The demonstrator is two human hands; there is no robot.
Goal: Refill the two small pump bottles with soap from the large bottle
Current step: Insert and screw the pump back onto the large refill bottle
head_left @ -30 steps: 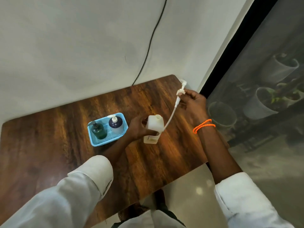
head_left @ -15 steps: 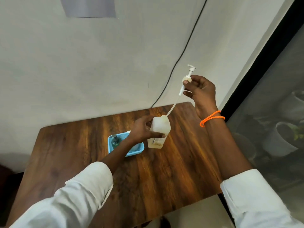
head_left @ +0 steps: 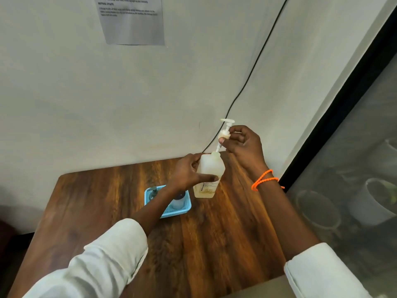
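Observation:
The large white soap bottle [head_left: 209, 175] stands on the wooden table [head_left: 214, 244], with a little yellowish soap at its bottom. My left hand [head_left: 189, 172] grips its body. My right hand [head_left: 245, 145] pinches the collar of the white pump head [head_left: 225, 130] above the bottle's neck, with the pump tube running down into the opening. Two small pump bottles stand in a blue tray [head_left: 184, 208]: a dark green one [head_left: 153, 192] at the left and a white-bodied one [head_left: 178, 201] partly hidden behind my left forearm.
A black cable [head_left: 251, 72] runs down the wall to the table's back edge. A printed paper sheet [head_left: 131, 20] hangs on the wall. Behind the dark-framed glass at the right stand several plant pots [head_left: 318, 209].
My right hand has lowered the pump head, so more of its tube sits inside the large bottle. My head has tilted up, showing more of the wall.

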